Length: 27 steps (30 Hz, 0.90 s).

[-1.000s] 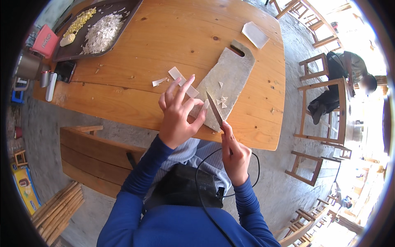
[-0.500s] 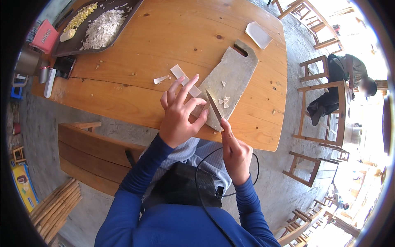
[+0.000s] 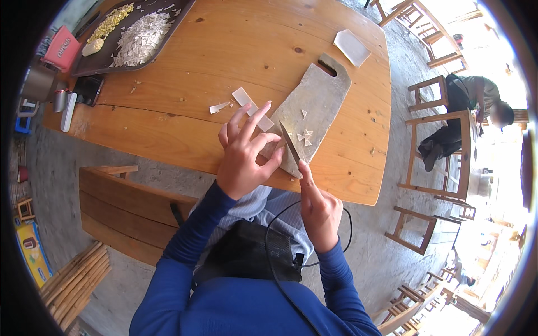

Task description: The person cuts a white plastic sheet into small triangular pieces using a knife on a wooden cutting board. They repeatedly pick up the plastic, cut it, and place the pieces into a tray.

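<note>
Since the earlier frame, the right hand [image 3: 320, 210] and its knife [image 3: 290, 141] have shifted slightly leftward; the left hand [image 3: 244, 162] holds position. Head view: the right hand is closed round the handle, forefinger extended toward the blade. The blade sits just beside the left fingertips, judged a cutting position, with work apparently in progress. The left thumb and forefinger pinch narrowly at a pale piece [image 3: 281, 145], largely hidden, over the grey board [image 3: 311, 101]. Pale triangular cuttings [image 3: 307, 135], flat and sharp-cornered, lie on the board, right of the blade. A pale rectangular strip [image 3: 243, 98] lies left of the board on the worktop [image 3: 196, 61].
</note>
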Motion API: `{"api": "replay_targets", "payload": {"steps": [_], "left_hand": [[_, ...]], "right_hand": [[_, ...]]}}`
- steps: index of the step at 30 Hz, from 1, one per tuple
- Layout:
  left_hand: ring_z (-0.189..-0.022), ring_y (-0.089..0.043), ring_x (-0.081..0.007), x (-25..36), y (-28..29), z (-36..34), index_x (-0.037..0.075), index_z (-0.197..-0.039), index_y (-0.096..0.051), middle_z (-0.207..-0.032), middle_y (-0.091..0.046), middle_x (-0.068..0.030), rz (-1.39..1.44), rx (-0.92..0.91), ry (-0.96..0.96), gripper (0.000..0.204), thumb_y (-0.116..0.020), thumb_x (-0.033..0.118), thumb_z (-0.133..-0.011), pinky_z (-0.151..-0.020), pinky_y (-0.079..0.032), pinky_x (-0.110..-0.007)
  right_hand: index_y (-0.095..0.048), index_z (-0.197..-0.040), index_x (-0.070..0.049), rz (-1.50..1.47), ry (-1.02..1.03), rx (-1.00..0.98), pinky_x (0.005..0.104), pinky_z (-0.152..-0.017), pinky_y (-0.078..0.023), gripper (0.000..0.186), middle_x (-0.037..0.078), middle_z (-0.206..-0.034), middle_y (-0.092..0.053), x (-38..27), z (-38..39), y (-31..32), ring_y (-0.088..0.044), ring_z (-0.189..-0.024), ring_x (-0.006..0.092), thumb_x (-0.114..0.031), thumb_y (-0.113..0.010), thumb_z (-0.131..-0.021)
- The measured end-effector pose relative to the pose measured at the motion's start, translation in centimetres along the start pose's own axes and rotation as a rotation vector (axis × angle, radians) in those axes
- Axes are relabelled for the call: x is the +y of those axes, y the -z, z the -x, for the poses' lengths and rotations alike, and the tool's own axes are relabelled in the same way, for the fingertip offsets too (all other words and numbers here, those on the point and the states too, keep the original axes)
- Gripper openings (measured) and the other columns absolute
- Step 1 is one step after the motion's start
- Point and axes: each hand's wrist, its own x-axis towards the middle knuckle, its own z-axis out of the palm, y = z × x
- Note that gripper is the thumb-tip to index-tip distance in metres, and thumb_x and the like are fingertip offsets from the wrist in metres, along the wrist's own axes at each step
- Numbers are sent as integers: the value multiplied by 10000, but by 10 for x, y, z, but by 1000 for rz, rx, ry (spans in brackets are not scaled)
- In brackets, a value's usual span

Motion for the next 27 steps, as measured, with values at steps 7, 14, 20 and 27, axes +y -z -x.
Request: {"api": "replay_targets", "payload": {"steps": [7,14,20,27], "left_hand": [[-1412,-337,-334,3,2,1,126,-880,-740,-1492,-501,-65,-14,17,5,165,-779,229,-756,-1147,-201,-479],[-1402,-350,-324,-1,4,-1,163,-900,-748,-1503,-490,-30,34,-54,-24,113,-767,216,-802,-1134,-222,-480],[-1415,-338,-324,-13,2,-8,163,-948,-741,-1538,-443,-40,10,-193,-139,103,-735,209,-855,-1124,-227,-480],[-1427,-321,-336,-10,9,-9,131,-879,-697,-1539,-431,-75,70,-129,-56,105,-739,213,-829,-1126,-198,-495]], "right_hand": [[-638,-1319,-89,-93,-147,-91,303,-583,-515,375,170,-798,-684,-6,8,16,-625,-538,207,-20,-602,-951],[-633,-1333,-114,-220,-101,164,324,-497,-468,424,132,-589,-531,6,6,-3,-554,-450,209,-14,-621,-921],[-634,-1329,-94,-211,-44,95,323,-491,-468,439,132,-579,-523,14,15,2,-549,-446,200,8,-628,-902],[-633,-1333,-100,-208,2,93,323,-482,-464,484,108,-539,-479,15,21,-1,-529,-431,189,33,-637,-867]]}}
